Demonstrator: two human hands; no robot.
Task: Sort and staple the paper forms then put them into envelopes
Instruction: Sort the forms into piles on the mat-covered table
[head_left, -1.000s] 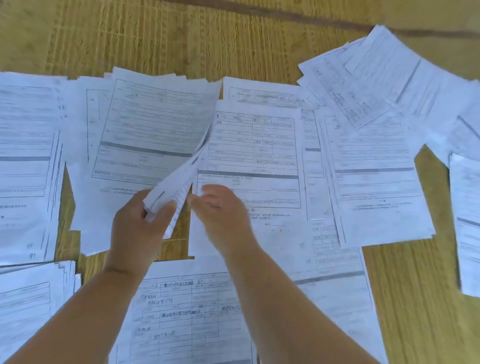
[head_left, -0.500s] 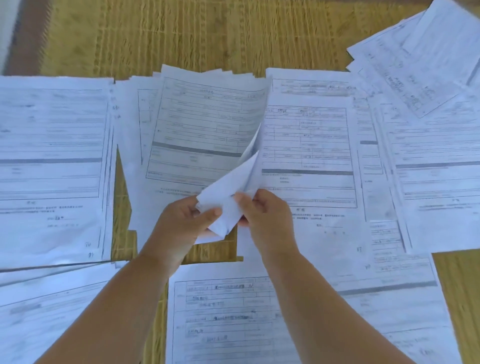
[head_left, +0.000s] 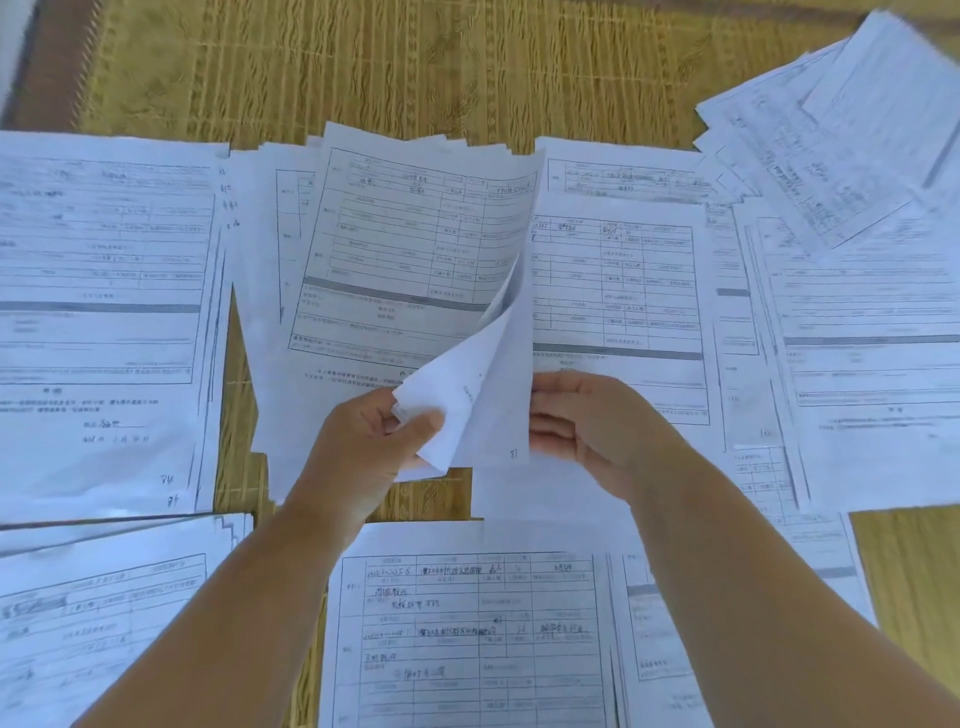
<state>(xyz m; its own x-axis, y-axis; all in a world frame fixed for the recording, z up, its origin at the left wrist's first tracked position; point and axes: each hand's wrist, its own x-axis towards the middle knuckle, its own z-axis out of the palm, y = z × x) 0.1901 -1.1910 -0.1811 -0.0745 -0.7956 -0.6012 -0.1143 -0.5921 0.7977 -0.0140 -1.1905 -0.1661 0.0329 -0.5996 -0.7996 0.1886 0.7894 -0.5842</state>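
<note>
Your left hand (head_left: 382, 441) pinches the curled corner of the lifted form (head_left: 467, 400) over the middle pile (head_left: 405, 270), right hand (head_left: 587, 426) steadying its edge (fingers loosely curled), so a tug could crease it or scatter neighbouring stacks on the mat (head_left: 415, 67)

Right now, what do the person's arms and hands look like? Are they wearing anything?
Both forearms are bare, with no sleeves in view. The left hand and right hand wear no gloves, and I can see no watch or bracelet on either wrist. Rings are too blurred to tell.
</note>
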